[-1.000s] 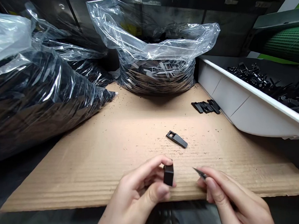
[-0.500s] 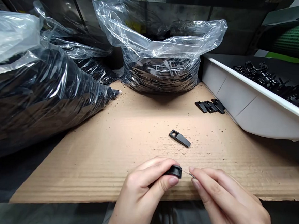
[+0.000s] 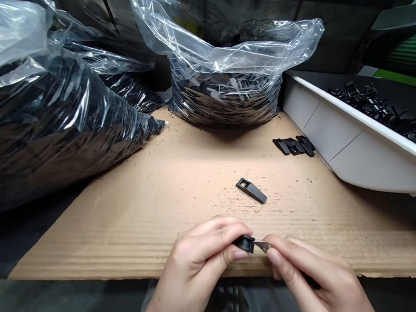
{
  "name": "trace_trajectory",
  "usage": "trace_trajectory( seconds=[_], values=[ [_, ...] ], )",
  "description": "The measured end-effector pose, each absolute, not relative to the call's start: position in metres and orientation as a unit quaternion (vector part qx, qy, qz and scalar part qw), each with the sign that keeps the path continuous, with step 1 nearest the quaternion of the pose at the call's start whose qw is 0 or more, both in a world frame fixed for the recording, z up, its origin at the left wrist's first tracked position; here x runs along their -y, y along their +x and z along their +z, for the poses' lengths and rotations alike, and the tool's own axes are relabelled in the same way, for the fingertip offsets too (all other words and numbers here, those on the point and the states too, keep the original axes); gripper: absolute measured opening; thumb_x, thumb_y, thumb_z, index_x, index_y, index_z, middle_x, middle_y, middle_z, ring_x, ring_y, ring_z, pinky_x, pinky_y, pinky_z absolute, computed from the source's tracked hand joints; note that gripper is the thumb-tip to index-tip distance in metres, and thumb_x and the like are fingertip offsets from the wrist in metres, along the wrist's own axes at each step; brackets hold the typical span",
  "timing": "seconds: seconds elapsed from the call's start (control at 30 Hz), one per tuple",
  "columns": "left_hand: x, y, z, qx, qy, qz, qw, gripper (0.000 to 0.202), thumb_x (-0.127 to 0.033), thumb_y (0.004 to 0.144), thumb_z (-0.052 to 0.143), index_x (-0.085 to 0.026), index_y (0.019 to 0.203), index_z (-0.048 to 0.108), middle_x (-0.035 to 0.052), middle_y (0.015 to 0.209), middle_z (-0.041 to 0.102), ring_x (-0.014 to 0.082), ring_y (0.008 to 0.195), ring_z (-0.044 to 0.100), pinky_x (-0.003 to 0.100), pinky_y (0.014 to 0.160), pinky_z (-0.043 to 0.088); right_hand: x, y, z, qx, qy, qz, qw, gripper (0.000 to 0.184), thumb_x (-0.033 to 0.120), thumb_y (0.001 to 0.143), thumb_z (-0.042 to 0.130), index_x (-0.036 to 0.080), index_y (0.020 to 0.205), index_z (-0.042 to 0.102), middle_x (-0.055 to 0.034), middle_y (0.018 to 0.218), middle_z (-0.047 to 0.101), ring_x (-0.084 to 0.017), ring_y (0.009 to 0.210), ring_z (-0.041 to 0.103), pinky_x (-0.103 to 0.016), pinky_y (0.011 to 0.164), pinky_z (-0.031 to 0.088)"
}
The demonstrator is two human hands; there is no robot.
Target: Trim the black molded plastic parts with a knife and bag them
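Near the front edge of the cardboard, my left hand [image 3: 206, 255] pinches a small black plastic part [image 3: 245, 243] between thumb and forefinger, its open end facing right. My right hand [image 3: 303, 272] is closed on a small pointed metal blade [image 3: 262, 246], with the tip at the part's right end. Whether the tip presses into the plastic I cannot tell. The handle, if there is one, is hidden in my fingers. Just beyond my hands lies a tapered black plastic piece [image 3: 251, 190] with a square hole at its wide end.
A cardboard sheet [image 3: 147, 209] with black shavings covers the worktop. Several black pieces [image 3: 294, 146] lie beside a white bin [image 3: 351, 142] of black parts at right. Clear plastic bags full of black parts stand at the back [image 3: 226, 95] and left [image 3: 60, 131].
The right hand has turned the blade so its flat side shows, and its tip is now close against the black part. The left hand has tilted the part slightly.
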State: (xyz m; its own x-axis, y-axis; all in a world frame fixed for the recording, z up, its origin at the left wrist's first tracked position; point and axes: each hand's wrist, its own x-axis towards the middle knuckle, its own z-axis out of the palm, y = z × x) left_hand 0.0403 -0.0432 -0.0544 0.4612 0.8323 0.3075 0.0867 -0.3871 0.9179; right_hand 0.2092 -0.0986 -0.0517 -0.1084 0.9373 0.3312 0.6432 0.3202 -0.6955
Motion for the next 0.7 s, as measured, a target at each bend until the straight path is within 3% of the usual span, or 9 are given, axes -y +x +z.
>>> trace_trajectory(
  seconds=[0.2, 0.33, 0.47, 0.7],
  values=[
    [0.045, 0.038, -0.056, -0.303, 0.73, 0.424, 0.441, 0.021, -0.006, 0.079, 0.055, -0.02, 0.091, 0.065, -0.0017, 0.093, 0.064, 0.0097, 0.088, 0.059, 0.01, 0.079, 0.043, 0.095, 0.208, -0.035, 0.682, -0.558, 0.342, 0.326, 0.019, 0.024, 0.084, 0.045, 0.021, 0.07, 0.058, 0.005, 0.058, 0.058, -0.008, 0.053, 0.056, -0.014, 0.051, 0.043],
    [0.046, 0.037, -0.056, -0.285, 0.739, 0.424, 0.44, 0.022, -0.004, 0.08, 0.053, -0.02, 0.09, 0.065, -0.0008, 0.091, 0.063, 0.0102, 0.088, 0.059, 0.011, 0.078, 0.044, 0.085, 0.214, -0.031, 0.617, -0.552, 0.508, 0.236, 0.033, 0.037, 0.085, 0.041, 0.017, 0.067, 0.058, 0.0046, 0.05, 0.044, -0.006, 0.046, 0.04, -0.016, 0.043, 0.032],
    [0.048, 0.038, -0.057, -0.279, 0.754, 0.431, 0.41, 0.022, -0.003, 0.079, 0.053, -0.018, 0.089, 0.066, 0.0004, 0.091, 0.063, 0.0102, 0.087, 0.06, 0.011, 0.078, 0.044, 0.075, 0.225, -0.028, 0.521, -0.506, 0.665, 0.175, 0.03, 0.038, 0.084, 0.043, 0.014, 0.074, 0.059, 0.007, 0.046, 0.038, -0.002, 0.039, 0.026, -0.015, 0.037, 0.02],
    [0.046, 0.041, -0.058, -0.305, 0.765, 0.428, 0.373, 0.02, -0.005, 0.079, 0.054, -0.017, 0.09, 0.067, 0.0017, 0.095, 0.064, 0.0113, 0.088, 0.06, 0.012, 0.075, 0.047, 0.088, 0.227, -0.017, 0.544, -0.519, 0.651, 0.11, 0.025, 0.041, 0.076, 0.053, 0.018, 0.077, 0.064, 0.0036, 0.057, 0.05, -0.007, 0.052, 0.044, -0.017, 0.048, 0.033]
  ],
)
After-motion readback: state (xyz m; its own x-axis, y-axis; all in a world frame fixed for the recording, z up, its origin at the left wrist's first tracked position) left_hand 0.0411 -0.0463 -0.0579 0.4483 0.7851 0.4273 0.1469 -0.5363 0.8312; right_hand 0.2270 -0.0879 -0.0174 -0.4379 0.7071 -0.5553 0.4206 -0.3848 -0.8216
